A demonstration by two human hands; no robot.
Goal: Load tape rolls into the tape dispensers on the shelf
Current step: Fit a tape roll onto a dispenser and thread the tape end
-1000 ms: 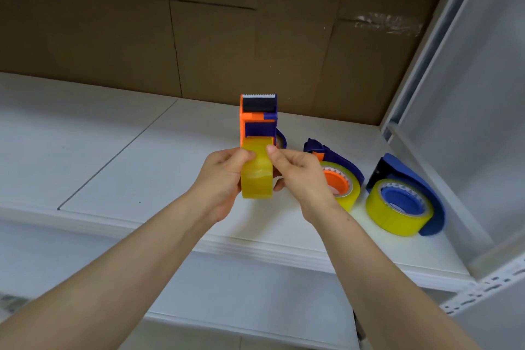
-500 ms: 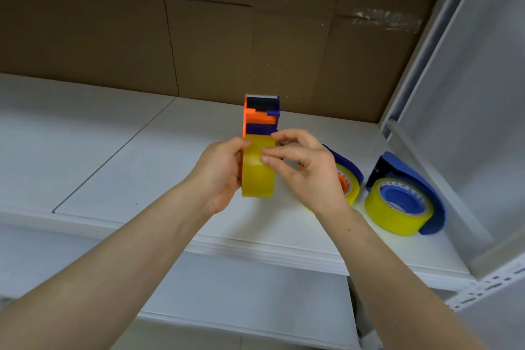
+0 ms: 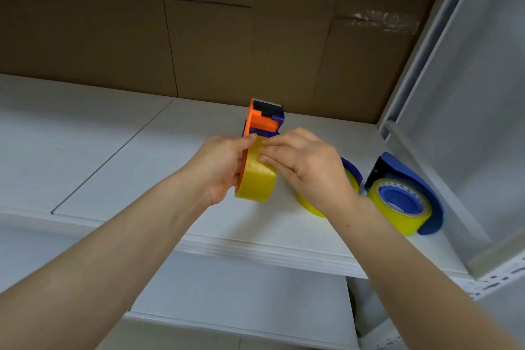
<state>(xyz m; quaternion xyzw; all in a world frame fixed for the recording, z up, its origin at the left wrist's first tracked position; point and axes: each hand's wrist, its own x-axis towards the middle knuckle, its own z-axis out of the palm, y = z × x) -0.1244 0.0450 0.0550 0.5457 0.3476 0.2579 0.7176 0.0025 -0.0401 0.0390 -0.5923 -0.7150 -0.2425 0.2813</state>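
Head cam: roll (image 3: 257, 182) in dispenser (image 3: 265, 119), under its blade.
L hand (image 3: 224, 167): wraps dispenser.
Change: R hand (image 3: 306, 167) fingers now flat on roll; I'd say hunting tape end.

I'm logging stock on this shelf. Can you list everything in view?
held dispenser: one, orange and blue, above the shelf between both hands
tape roll: one, yellow, on the held dispenser
loaded dispensers: two, blue with yellow rolls, on the shelf at right; one partly behind the right hand, one by the side wall
shelf: one, white
cardboard backing: brown, behind the shelf
left hand: grips the held dispenser
right hand: fingers on the tape roll
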